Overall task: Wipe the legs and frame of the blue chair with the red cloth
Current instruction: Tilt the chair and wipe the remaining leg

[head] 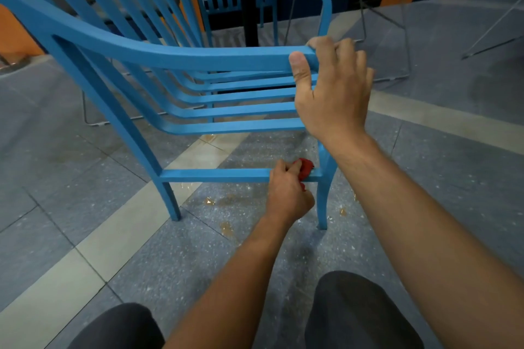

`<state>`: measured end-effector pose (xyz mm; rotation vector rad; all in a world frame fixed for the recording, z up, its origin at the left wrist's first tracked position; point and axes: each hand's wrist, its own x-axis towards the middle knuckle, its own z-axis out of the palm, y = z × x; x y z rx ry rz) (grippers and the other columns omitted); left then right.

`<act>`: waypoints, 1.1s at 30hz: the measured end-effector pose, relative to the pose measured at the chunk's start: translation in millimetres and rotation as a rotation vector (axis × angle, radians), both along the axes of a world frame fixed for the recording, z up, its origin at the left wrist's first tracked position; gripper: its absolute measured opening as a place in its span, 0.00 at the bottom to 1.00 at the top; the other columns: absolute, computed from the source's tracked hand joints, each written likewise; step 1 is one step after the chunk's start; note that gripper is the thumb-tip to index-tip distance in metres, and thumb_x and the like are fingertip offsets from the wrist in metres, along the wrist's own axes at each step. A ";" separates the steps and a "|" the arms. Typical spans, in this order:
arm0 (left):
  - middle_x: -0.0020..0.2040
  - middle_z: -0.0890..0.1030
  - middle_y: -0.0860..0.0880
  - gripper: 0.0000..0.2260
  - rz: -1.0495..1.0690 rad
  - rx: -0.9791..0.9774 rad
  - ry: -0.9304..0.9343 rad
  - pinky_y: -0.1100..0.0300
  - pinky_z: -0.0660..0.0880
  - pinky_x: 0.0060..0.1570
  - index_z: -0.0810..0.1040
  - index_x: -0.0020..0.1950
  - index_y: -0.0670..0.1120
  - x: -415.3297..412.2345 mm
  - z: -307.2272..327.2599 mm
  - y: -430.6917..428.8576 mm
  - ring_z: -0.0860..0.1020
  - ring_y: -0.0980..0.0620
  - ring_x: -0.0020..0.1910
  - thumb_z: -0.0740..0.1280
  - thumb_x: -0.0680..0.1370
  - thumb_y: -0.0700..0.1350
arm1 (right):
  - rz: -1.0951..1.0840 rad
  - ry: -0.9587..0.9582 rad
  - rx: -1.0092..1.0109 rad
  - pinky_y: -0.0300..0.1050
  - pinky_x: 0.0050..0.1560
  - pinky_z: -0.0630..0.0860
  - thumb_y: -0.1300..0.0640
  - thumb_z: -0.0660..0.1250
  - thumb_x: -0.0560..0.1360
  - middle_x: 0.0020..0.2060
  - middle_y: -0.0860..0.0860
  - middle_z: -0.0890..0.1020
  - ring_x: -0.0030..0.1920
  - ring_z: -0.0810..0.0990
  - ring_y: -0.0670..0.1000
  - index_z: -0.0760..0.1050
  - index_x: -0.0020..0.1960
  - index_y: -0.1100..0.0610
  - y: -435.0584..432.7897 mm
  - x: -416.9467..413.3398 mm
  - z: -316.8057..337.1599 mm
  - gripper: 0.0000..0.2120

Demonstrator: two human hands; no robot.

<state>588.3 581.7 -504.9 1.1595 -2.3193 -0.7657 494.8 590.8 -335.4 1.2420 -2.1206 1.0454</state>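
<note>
two hands on the blue chair (198,56): left hand (287,193) fingers clenching red cloth (306,168) against lower rail, right hand (331,91) gripping armrest

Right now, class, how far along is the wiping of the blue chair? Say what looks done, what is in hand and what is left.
Done: nothing can be confirmed; no wiped part looks different. In hand: the left hand presses the red cloth on the lower side rail near the front leg, while the right hand steadies the armrest. Left: seemingly the back leg and the far-side frame.
</note>
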 end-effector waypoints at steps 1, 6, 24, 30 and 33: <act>0.59 0.72 0.44 0.27 -0.033 -0.033 -0.002 0.51 0.77 0.62 0.77 0.73 0.44 -0.2 0.3 1.3 0.75 0.44 0.56 0.70 0.73 0.36 | -0.004 -0.001 -0.003 0.54 0.55 0.68 0.37 0.52 0.85 0.57 0.54 0.77 0.56 0.75 0.57 0.75 0.67 0.51 -0.2 0.4 0.0 0.24; 0.58 0.73 0.42 0.27 -0.155 -0.081 -0.045 0.49 0.77 0.59 0.79 0.73 0.47 5.3 5.3 -5.1 0.76 0.42 0.55 0.69 0.73 0.35 | -0.001 0.006 -0.007 0.55 0.55 0.69 0.37 0.51 0.85 0.58 0.54 0.77 0.56 0.75 0.57 0.75 0.67 0.51 0.2 1.0 -0.5 0.24; 0.59 0.74 0.46 0.22 -0.238 -0.088 -0.059 0.47 0.79 0.61 0.83 0.67 0.49 0.7 4.0 -3.2 0.73 0.45 0.58 0.74 0.75 0.35 | -0.013 -0.008 0.016 0.59 0.57 0.70 0.37 0.50 0.85 0.58 0.59 0.76 0.58 0.74 0.62 0.73 0.67 0.52 -0.4 1.8 -0.7 0.24; 0.59 0.77 0.51 0.19 -0.201 0.155 -0.062 0.59 0.78 0.60 0.88 0.59 0.53 41.1 1.0 -9.8 0.78 0.52 0.56 0.72 0.73 0.34 | -0.054 -0.025 0.022 0.60 0.59 0.69 0.36 0.50 0.85 0.61 0.60 0.75 0.60 0.73 0.63 0.71 0.67 0.52 -0.7 9.6 0.3 0.25; 0.53 0.86 0.53 0.16 0.023 0.517 0.136 0.59 0.84 0.42 0.89 0.54 0.56 79.6 -2.2 -14.6 0.85 0.56 0.44 0.73 0.75 0.36 | -0.083 -0.067 0.047 0.59 0.65 0.66 0.37 0.50 0.84 0.63 0.60 0.75 0.63 0.73 0.64 0.72 0.67 0.53 0.3 13.6 4.8 0.25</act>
